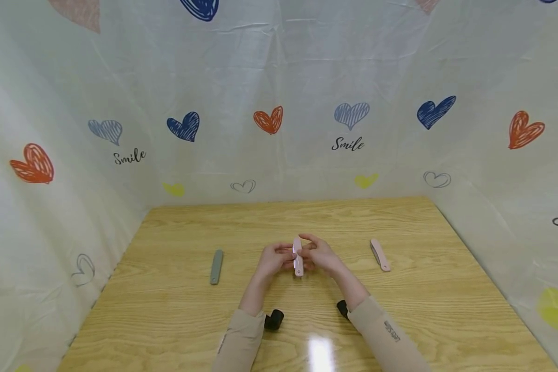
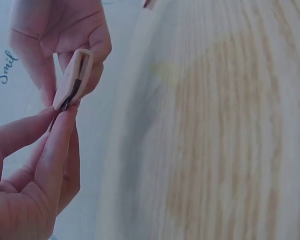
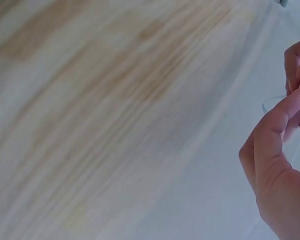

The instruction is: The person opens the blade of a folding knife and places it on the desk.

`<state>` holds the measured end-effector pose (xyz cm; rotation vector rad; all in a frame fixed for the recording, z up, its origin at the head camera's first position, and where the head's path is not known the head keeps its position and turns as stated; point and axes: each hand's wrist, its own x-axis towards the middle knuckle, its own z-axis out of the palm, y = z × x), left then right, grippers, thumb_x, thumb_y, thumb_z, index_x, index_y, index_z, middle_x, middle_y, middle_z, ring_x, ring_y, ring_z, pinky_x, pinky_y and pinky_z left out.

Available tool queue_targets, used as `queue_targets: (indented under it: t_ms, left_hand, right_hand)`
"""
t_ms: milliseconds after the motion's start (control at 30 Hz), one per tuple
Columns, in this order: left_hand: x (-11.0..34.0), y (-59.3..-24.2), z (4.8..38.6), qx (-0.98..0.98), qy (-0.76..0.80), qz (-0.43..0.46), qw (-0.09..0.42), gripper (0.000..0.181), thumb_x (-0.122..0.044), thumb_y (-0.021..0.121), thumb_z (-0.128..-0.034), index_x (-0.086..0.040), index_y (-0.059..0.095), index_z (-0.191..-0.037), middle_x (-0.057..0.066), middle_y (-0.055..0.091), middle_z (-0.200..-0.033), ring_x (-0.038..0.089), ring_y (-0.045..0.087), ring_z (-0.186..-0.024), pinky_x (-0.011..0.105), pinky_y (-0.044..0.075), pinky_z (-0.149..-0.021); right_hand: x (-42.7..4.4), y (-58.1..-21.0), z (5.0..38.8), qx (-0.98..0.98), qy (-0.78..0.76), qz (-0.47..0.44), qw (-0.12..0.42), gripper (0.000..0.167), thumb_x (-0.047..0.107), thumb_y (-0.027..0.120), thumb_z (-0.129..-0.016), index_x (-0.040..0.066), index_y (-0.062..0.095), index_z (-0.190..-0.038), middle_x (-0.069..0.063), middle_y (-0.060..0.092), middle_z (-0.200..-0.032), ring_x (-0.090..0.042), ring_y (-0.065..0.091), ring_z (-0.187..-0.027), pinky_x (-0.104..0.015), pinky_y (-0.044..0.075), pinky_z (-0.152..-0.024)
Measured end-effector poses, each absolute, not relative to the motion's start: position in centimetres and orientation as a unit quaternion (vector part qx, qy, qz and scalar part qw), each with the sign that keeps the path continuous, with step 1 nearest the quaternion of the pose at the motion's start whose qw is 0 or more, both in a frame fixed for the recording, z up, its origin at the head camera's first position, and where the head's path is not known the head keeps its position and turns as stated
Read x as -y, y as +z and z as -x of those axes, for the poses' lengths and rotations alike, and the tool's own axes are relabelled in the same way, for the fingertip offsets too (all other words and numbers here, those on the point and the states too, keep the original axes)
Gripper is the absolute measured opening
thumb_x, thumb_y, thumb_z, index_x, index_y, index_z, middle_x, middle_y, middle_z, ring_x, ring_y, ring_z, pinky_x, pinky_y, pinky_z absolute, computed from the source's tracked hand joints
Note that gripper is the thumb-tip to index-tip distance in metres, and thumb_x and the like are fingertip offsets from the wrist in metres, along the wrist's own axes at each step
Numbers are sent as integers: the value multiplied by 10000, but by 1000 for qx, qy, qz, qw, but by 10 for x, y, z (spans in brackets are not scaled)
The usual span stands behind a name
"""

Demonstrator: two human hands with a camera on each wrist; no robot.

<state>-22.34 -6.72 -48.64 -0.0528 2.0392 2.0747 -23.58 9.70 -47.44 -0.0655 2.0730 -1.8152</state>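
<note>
Over the middle of the wooden table (image 1: 176,310), a person held a pink folding knife (image 1: 299,264) between both hands, its handle roughly upright as I saw it from the head view; the left hand (image 1: 272,259) had thumb and fingertips pinched together low along the slotted edge, where a dark strip of blade showed in the left wrist view; the right hand (image 1: 322,254) gripped the handle from the other side, its thumb laid against the pink face, though in the right wrist view most of that grip fell beyond the edge; a thin pale line of blade ran along the handle's left side; well apart to the left lay a grey-green folding knife (image 1: 216,267), flat on the wood; well apart to the right lay a second pink knife (image 1: 380,256), tilted, with its blade edge showing along one side; beige sleeves (image 1: 242,338) covered the forearms, dark lettering on the right one; black devices (image 1: 274,320) sat by the wrists; behind hung a white sheet (image 1: 307,62) printed with hearts and the word "Smile".
</note>
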Motion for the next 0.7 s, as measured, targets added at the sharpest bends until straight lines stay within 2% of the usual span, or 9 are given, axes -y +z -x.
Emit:
queue_targets:
  t_ms: [267, 467, 700]
  left_hand:
    - [71, -479, 223, -692, 711, 6, 121, 356, 96, 636, -877, 147, 531, -1214, 93, 580, -841, 140, 652, -678, 390, 610, -733]
    - [74, -482, 226, -683, 718, -9, 136, 368, 85, 648, -880, 134, 514, -1219, 115, 632, -872, 155, 666, -722, 467, 587, -810]
    - [79, -486, 229, -679, 718, -26, 151, 359, 65, 643, -896, 121, 511, -1225, 88, 677, -879, 152, 670, -757, 479, 574, -846]
  right_hand:
    - [-101, -471, 236, -747, -631, 85, 190, 527, 44, 561, -976, 16, 400, -1477, -148, 577, -1033, -164, 576, -789, -413, 569, -724]
    - [-104, -472, 238, -740, -636, 103, 195, 530, 90, 575, -985, 5, 394, -1476, -158, 593, -1039, -175, 603, -813, -506, 568, -793]
    - [-106, -474, 239, -724, -650, 112, 202, 537, 81, 564, -990, -1, 371, -1484, -148, 589, -1025, -178, 604, -830, -517, 570, -801]
